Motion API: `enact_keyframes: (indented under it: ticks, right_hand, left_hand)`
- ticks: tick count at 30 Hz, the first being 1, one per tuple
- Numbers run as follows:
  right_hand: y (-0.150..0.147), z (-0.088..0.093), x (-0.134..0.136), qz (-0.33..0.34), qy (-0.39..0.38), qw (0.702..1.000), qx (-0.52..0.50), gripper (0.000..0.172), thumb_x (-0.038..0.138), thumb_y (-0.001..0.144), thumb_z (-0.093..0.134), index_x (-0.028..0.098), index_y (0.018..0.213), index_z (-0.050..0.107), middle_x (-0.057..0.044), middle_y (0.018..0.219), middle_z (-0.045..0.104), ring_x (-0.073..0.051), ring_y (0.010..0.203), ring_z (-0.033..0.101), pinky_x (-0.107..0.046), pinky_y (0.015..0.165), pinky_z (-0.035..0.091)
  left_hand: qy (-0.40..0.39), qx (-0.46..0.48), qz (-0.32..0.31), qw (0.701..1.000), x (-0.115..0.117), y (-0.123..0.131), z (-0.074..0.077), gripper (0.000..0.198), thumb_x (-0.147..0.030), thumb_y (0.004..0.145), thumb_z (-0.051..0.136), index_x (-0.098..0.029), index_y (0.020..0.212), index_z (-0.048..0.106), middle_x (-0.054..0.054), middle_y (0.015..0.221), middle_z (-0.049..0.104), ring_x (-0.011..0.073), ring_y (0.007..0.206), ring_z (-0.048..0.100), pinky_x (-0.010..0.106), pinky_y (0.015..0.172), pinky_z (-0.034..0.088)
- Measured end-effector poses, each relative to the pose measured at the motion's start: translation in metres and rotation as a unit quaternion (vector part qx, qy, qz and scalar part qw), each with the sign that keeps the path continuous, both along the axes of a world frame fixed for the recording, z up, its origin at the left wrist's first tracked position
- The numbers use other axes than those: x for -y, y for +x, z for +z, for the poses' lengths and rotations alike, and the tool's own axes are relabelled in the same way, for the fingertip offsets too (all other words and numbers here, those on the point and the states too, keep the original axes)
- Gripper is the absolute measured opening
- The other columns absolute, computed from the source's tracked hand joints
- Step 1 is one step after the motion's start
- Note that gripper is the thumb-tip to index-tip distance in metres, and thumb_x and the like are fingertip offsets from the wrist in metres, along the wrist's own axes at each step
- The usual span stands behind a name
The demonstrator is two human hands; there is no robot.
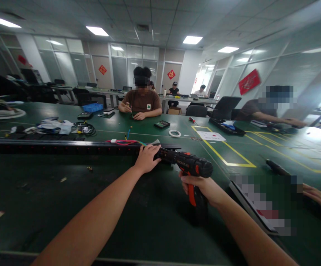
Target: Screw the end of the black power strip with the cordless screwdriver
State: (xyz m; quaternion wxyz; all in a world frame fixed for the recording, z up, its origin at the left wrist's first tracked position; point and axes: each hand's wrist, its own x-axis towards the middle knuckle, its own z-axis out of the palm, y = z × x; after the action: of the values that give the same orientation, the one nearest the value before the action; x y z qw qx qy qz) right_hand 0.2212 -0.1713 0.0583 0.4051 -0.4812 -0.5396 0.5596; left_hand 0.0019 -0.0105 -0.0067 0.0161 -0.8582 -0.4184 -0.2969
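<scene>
A long black rail (66, 147) lies across the green table, with red, blue and green wires (127, 142) along its top near the right end. My left hand (148, 158) is over that end of the rail, fingers across the top and thumb on the near side. My right hand (195, 183) is wrapped round the grip of a black and orange cordless drill (195, 164). Its nose points left at the rail's end, close to my left hand. Whether the tip touches a screw is hidden.
Across the table (107, 221) a person (141, 99) works on a small part. Bundled cables (84, 128), a blue basket (93, 107), a white tape roll (174, 133) and a paper sheet (212, 136) lie beyond the rail. Another person's hand (320, 197) is at the right.
</scene>
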Motion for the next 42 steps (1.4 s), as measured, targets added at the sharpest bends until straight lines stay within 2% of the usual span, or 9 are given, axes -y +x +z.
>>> enact_keyframes:
  ticks: [31, 42]
  right_hand:
    - [-0.0042, 0.0047, 0.0007, -0.012, -0.024, 1.000, 0.003, 0.026, 0.035, 0.070, 0.079, 0.019, 0.081, 0.062, 0.002, 0.057, 0.064, -0.016, 0.053, 0.058, -0.029, 0.057, 0.046]
    - [-0.0029, 0.0039, 0.0010, -0.008, -0.016, 1.000, -0.006, 0.025, 0.035, 0.072, 0.079, 0.020, 0.082, 0.062, 0.002, 0.058, 0.064, -0.016, 0.054, 0.058, -0.029, 0.058, 0.046]
  left_hand:
    - [-0.008, 0.004, -0.004, 1.000, -0.0009, -0.0022, -0.0012, 0.065, -0.040, 0.094, 0.064, -0.027, 0.154, 0.041, 0.007, 0.148, 0.057, 0.0284, 0.138, 0.043, 0.056, 0.119, 0.021]
    - [-0.014, -0.001, 0.000, 1.000, 0.0004, -0.0017, 0.0005, 0.065, -0.040, 0.093, 0.063, -0.027, 0.154, 0.041, 0.007, 0.149, 0.056, 0.0289, 0.139, 0.042, 0.057, 0.119, 0.022]
